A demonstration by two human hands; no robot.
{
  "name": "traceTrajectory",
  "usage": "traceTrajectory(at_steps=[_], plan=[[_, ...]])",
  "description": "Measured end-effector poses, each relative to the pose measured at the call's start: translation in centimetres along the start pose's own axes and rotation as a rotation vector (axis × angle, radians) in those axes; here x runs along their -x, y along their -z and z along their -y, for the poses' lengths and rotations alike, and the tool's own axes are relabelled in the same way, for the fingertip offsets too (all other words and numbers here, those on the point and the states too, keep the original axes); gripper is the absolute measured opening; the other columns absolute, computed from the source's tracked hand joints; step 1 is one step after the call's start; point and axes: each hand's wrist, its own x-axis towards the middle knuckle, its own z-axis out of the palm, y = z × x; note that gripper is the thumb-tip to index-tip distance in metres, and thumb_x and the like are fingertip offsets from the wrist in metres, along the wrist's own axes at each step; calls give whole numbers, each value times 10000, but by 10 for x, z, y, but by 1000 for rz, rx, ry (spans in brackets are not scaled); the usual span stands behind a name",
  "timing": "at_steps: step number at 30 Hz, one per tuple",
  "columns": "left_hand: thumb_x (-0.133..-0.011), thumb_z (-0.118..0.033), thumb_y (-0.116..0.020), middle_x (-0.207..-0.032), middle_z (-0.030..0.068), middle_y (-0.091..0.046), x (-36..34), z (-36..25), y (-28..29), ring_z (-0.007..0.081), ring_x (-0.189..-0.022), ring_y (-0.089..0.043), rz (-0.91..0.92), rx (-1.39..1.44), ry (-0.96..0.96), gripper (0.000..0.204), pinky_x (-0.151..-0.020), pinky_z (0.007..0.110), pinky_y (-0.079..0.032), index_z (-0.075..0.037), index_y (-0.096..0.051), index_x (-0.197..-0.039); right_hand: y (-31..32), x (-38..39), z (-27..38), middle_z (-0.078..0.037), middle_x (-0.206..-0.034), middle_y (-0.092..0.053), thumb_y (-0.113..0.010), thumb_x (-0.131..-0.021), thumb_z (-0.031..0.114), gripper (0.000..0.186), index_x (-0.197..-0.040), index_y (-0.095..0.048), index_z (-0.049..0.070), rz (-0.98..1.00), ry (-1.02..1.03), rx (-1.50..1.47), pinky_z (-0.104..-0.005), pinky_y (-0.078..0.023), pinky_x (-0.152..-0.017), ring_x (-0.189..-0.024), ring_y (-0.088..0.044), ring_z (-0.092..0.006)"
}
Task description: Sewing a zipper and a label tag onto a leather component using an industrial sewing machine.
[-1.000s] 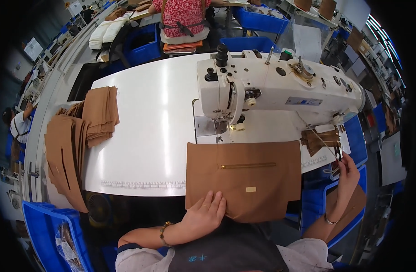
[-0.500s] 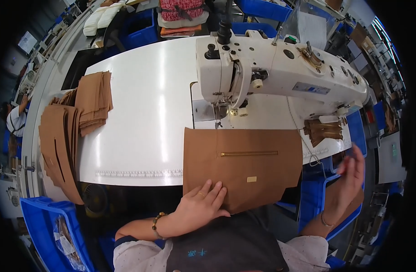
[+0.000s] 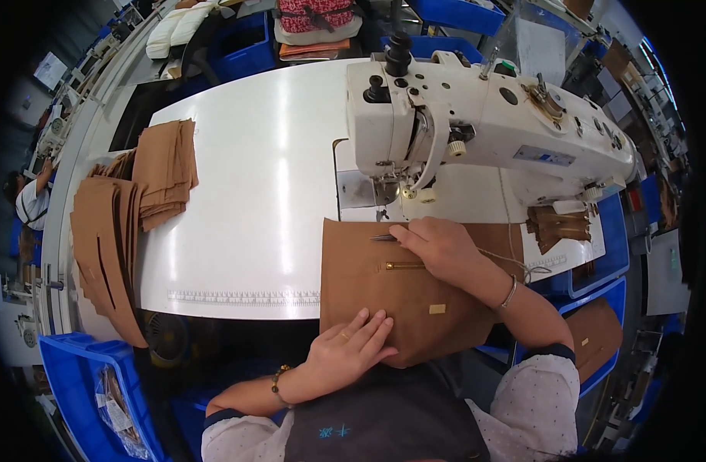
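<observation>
A brown fabric panel (image 3: 353,308) lies before me at the front edge of the sewing table, with a zipper (image 3: 403,266) set in it and a small tan label (image 3: 437,309) below. My left hand (image 3: 349,350) rests flat on the panel's lower left part, fingers stretched out. Over the panel's upper middle, my right hand (image 3: 441,246) is closed on thread snips (image 3: 383,238); their dark metal tips point left, just above the zipper's left end, and their handles are hidden in my palm. A thin cord (image 3: 537,269) runs from the right hand's side toward the right.
A white sewing machine (image 3: 476,115) stands just beyond the panel. Stacks of brown pieces (image 3: 110,239) lie at the table's left end. Several zipper pieces (image 3: 560,225) sit at the right. Blue bins (image 3: 83,350) flank me, the right one holding another brown panel (image 3: 595,339).
My right hand has come in from the right, off the table, to above the panel, now with thread snips in it. My left hand stays on the panel. The view has shifted slightly.
</observation>
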Motion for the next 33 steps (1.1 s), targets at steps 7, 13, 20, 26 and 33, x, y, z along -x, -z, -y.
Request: traceTrajectory(at_steps=[7,13,20,26,33], plan=[[-815,-309,-866,-1205,59,-755,8,5,-11,202,-1109,-731,-124,-16,-23,435,-798,256,-575,-100,-744,-1177,6,-6,-38,-70,-916,-602,-651,-917,167,272,-1183,-678,116,89,-108,158,-407,-540,-663,-832,-656,-264],[-812,-253,-864,-1207,50,-756,11,6,-14,189,-1120,-723,-153,-16,-17,388,-803,251,-557,-114,-756,-1159,-16,-7,-39,-85,-904,-621,-636,-963,215,261,-1198,-686,114,145,-163,-25,-432,-552,-698,-843,-662,-304],[-819,-206,-852,-1177,42,-767,12,8,-17,181,-1121,-724,-158,4,-35,342,-789,248,-550,-122,-763,-1139,41,41,-67,-91,-983,-609,-737,-861,168,376,-1217,-664,74,63,-489,318,-445,-521,-804,-983,-609,-321],[-832,-189,-830,-1154,24,-772,10,7,-16,171,-1094,-733,-121,-41,-48,276,-784,272,-555,-131,-774,-1096,21,43,-45,-94,-970,-622,-754,-866,350,312,-952,-607,88,103,-482,-173,-476,-496,-803,-911,-605,-344],[-970,-72,-658,-1168,229,-735,18,39,10,352,-1024,-732,-368,-42,92,224,-870,391,-574,34,-708,-1162,60,38,23,-67,-864,-609,-770,-869,342,300,-902,-591,104,-244,-342,-159,-404,-492,-598,-734,-636,-304]])
